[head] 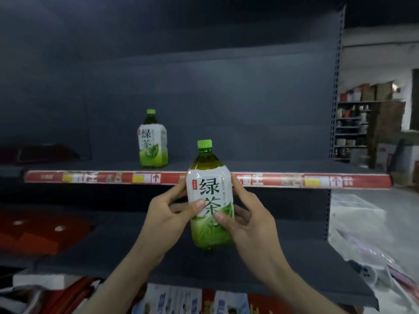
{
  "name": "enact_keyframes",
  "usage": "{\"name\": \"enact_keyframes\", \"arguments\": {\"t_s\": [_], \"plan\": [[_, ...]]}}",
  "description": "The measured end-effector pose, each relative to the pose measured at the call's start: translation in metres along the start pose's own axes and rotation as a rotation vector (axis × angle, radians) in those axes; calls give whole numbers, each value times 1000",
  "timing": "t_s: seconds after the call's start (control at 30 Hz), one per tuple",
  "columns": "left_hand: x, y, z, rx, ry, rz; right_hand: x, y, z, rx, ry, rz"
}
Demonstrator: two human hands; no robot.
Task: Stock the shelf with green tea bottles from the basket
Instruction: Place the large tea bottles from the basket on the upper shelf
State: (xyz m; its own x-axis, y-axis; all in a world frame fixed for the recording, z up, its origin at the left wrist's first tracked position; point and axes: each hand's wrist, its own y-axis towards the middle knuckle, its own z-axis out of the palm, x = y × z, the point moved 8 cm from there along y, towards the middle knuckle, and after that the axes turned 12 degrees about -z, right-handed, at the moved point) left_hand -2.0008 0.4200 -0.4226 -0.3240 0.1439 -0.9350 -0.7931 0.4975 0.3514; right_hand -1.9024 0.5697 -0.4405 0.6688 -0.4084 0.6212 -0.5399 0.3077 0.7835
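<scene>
Two hands grip a single green tea bottle at the centre of the frame, upright, label toward the camera, green cap uppermost. The left hand is closed around the bottle's left side with its thumb laid across the label; the right hand is closed around the right side, thumb on the lower label and fingers wrapped behind. The bottle is held in the air in front of the shelf edge, its cap above the red price strip and its base well below it, so it is not yet on the shelf. A second bottle already stands upright on that shelf, up and to the left of centre. The step in hand appears to be placement. Raise the base clear of the price strip before moving forward, keep the bottle vertical, and set it down to the right of the standing bottle, label outward, without knocking it. Release only once the base sits flat. The basket is not in view.
</scene>
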Motion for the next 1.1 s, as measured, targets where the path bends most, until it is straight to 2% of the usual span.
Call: {"name": "enact_keyframes", "arguments": {"t_s": [0.23, 0.43, 0.73, 0.9, 0.97, 1.1], "plan": [[-49, 68, -24, -36, 109, 235, 0, 78, 22, 37, -13, -83], [-59, 128, -40, -55, 137, 295, -19, 135, 37, -12, -72, -115], [-35, 186, -53, -84, 164, 275, -62, 176, 57, -40, -186, -64], [-21, 206, -54, -101, 161, 235, -73, 194, 61, 12, -336, -63], [-19, 207, -56, -154, 181, 227, -76, 198, 63, 28, -380, -62], [-17, 195, -70, -360, 310, 159, -81, 197, 72, 113, -470, -47]]}}
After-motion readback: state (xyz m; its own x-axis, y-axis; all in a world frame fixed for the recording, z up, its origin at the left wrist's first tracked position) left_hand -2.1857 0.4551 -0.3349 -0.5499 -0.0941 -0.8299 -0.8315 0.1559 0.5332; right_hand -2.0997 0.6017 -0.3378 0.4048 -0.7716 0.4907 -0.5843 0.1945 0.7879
